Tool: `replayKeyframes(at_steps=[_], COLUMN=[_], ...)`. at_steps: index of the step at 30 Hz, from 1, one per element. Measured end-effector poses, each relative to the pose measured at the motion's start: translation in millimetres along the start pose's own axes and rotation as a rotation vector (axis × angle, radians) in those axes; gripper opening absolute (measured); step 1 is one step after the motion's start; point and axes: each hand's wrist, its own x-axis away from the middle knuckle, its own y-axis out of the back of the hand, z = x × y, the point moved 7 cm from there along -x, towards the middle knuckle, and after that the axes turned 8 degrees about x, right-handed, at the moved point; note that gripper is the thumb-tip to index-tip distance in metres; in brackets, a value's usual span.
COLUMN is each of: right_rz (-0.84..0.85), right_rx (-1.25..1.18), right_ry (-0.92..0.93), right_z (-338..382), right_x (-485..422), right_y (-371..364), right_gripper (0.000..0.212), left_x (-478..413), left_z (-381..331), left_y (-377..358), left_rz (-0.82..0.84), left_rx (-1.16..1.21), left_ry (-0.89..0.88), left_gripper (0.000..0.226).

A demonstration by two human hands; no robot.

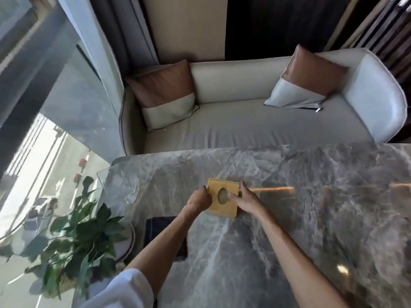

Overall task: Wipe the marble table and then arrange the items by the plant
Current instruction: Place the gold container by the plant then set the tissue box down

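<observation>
The marble counter (311, 207) spread grey and glossy, a slick surface on which a hard box would likely slide easily. At its near left corner stood the plant (89, 230), leafy and soft, with a folded dark cloth (160, 227) lying just beside it. A clear glass dish (131, 190) sat near the counter's far left edge.

The yellow box (222, 208), square with an oval opening on top, rested mid-counter, apart from the cloth and well apart from the plant. It looked rigid and probably light, and its flat side walls seemed the safest place to grasp it.

The left hand (199, 200) was curled against the box's left wall. The right hand (246, 200) clasped the right wall, thumb laid over the top near the opening. Between them they gripped the box.
</observation>
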Motion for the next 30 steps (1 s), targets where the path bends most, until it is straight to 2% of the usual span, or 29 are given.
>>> replayKeyframes(at_steps=[4,8,12,16,20,22,26,30], right_rz=[0.018,-0.107,-0.113,-0.090,-0.069,-0.030,0.044,0.037], right_rx=[-0.027,-0.102,-0.228,-0.338,-0.417,-0.475,-0.580,-0.591], right_ry=[-0.001,0.057,0.070,0.080,0.060,0.022,-0.114,-0.046], right_z=[-3,-8,-12,-9,-7,-11,-18,16], right_x=[-11,-7,-9,-7,-8,-9,-21,-41], right_y=[-26,-39,-42,-42,-42,-45,-51,-50], right_gripper=[0.096,0.094,0.092,0.085,0.086,0.084,0.066,0.073], left_x=[-22,-25,-23,-25,-26,-26,-24,-35], left_z=[12,31,34,39,42,42,37,46], left_y=[-21,-34,-37,-42,-45,-47,-40,-2], left_rz=[0.027,-0.010,0.020,0.070,0.117,0.124,0.118,0.056], left_rx=[0.097,0.410,0.589,0.651,0.697,0.722,0.732,0.724], left_ry=[0.032,0.078,0.102,0.112,0.158,0.165,0.170,0.140], left_gripper=[0.033,0.017,0.026,0.030,0.032,0.037,0.040,0.039])
